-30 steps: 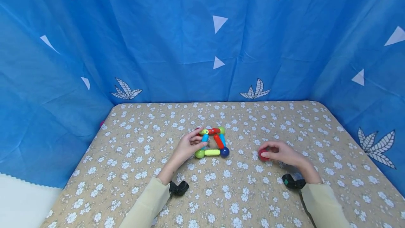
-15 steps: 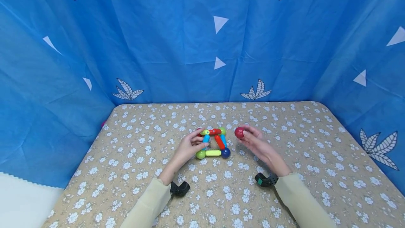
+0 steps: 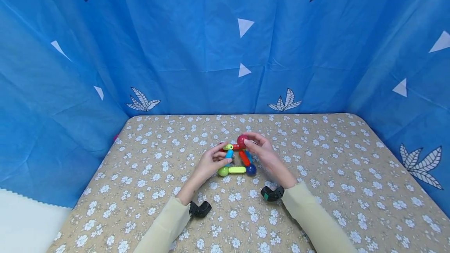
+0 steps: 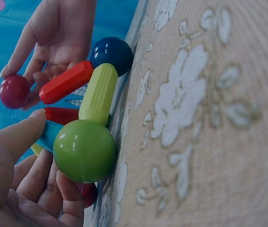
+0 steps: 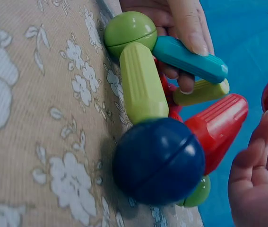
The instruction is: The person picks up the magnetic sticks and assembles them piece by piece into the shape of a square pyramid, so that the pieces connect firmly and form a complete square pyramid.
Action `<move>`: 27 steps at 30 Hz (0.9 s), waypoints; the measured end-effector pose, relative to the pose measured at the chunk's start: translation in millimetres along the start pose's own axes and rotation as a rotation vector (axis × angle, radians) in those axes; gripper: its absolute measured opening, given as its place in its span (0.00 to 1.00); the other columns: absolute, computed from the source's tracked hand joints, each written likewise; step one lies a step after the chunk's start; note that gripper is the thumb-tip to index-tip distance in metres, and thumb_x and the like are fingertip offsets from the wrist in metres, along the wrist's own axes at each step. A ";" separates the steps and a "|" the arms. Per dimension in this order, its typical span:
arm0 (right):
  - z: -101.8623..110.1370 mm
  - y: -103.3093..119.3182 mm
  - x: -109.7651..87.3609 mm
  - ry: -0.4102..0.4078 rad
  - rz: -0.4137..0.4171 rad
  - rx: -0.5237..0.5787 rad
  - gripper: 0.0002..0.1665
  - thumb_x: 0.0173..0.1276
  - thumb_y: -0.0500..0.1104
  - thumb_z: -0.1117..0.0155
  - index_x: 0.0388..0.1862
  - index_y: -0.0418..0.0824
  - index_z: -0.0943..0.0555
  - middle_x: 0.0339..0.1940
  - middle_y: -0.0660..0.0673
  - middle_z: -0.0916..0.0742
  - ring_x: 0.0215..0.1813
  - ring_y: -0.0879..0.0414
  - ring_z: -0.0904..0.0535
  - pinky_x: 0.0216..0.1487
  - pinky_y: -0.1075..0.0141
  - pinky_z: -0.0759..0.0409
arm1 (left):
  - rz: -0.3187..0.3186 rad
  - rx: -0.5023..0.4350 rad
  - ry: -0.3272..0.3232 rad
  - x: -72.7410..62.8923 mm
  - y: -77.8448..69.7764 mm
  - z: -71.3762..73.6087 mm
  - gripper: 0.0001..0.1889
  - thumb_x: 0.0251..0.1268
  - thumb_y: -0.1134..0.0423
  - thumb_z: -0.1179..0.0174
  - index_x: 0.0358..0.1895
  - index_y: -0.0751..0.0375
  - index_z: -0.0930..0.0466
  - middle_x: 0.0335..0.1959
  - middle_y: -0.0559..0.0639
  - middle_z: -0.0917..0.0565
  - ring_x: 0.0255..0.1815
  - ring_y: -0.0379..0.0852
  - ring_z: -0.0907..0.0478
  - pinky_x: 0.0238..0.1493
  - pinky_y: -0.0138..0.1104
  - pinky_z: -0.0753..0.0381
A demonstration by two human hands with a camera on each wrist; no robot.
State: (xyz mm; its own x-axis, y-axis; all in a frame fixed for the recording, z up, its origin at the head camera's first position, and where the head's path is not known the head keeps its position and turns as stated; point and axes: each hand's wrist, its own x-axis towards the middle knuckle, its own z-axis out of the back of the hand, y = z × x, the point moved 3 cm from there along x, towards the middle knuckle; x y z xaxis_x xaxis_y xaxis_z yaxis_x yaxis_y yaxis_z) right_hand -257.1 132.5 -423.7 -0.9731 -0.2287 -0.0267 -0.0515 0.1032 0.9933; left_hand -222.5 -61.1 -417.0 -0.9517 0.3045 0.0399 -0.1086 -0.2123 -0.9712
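Note:
A magnetic ball-and-rod frame lies on the flowered tablecloth. At its front, a yellow-green rod (image 3: 237, 170) joins a green ball (image 4: 85, 151) and a dark blue ball (image 5: 158, 161). My left hand (image 3: 207, 164) is at the left side, its thumb and fingers pinching a light blue rod (image 5: 190, 59) that slants up from the green ball. Leaning up from the dark blue ball is a red rod (image 5: 219, 132). My right hand (image 3: 265, 153) holds a red ball (image 3: 241, 141) in its fingertips, above the frame and apart from the rod ends in both wrist views.
The flowered tablecloth (image 3: 158, 182) covers the table around the frame. Blue curtains (image 3: 211, 42) hang behind and at both sides. Black wrist cameras (image 3: 200, 209) are strapped below both hands. A white surface (image 3: 28, 221) shows at the lower left.
My right hand has lifted the red ball off the cloth at the right and carried it left to above the frame. The left hand stays on the light blue rod.

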 end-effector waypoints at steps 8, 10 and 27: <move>-6.2 -3.3 2.2 -0.008 -0.001 -0.088 0.26 0.62 0.52 0.33 0.57 0.44 0.24 0.54 0.45 0.21 0.52 0.48 0.26 0.54 0.51 0.32 | -0.008 -0.029 0.016 8.4 21.2 0.5 0.32 0.61 0.68 0.38 0.68 0.65 0.38 0.45 0.58 0.19 0.47 0.52 0.23 0.46 0.36 0.23; -8.1 -4.2 2.9 -0.010 -0.002 -0.099 0.25 0.62 0.50 0.33 0.56 0.44 0.23 0.54 0.45 0.21 0.50 0.48 0.24 0.53 0.54 0.29 | -0.002 -0.033 0.014 11.7 29.2 0.3 0.33 0.61 0.66 0.37 0.69 0.63 0.38 0.44 0.57 0.19 0.47 0.51 0.23 0.46 0.36 0.23; -11.2 -9.6 4.2 0.020 0.045 -0.197 0.22 0.64 0.46 0.34 0.56 0.41 0.22 0.54 0.43 0.23 0.43 0.48 0.25 0.43 0.61 0.24 | -0.008 -0.034 0.000 13.9 33.1 -0.2 0.32 0.60 0.65 0.36 0.68 0.60 0.36 0.42 0.53 0.18 0.46 0.48 0.22 0.48 0.36 0.24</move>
State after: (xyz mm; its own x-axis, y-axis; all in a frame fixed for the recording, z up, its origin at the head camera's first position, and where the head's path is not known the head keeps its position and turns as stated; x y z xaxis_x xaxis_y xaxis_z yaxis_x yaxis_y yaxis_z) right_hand -258.1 119.7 -432.1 -0.9686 -0.2478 0.0184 0.0386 -0.0771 0.9963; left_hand -239.4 -63.7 -448.7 -0.9507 0.3064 0.0473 -0.1062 -0.1786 -0.9782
